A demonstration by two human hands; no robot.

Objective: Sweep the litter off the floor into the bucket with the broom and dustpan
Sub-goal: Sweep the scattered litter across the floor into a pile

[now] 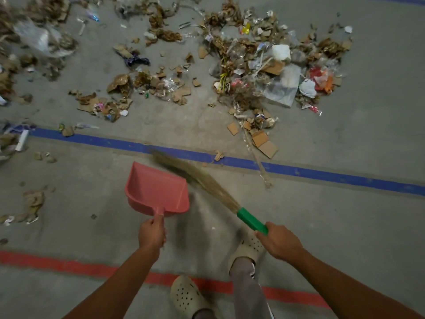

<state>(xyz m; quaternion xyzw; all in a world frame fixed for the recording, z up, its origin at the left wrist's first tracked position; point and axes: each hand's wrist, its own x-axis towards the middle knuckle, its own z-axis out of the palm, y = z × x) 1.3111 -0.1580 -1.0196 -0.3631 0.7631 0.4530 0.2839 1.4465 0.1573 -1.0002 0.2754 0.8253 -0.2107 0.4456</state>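
My left hand grips the short handle of a pink dustpan, which hangs empty above the grey floor with its mouth pointing away from me. My right hand holds the green handle of a grass broom; its tan bristles slant up-left over the dustpan's right edge and reach a blue floor line. Litter of torn cardboard, plastic wrap and paper lies in a big heap beyond the line, with a smaller scatter to its left. No bucket is in view.
A blue tape line crosses the floor ahead and a red one runs near my feet. My two pale clogs stand on the red line. More scraps lie at the left, and crumpled plastic at the far left.
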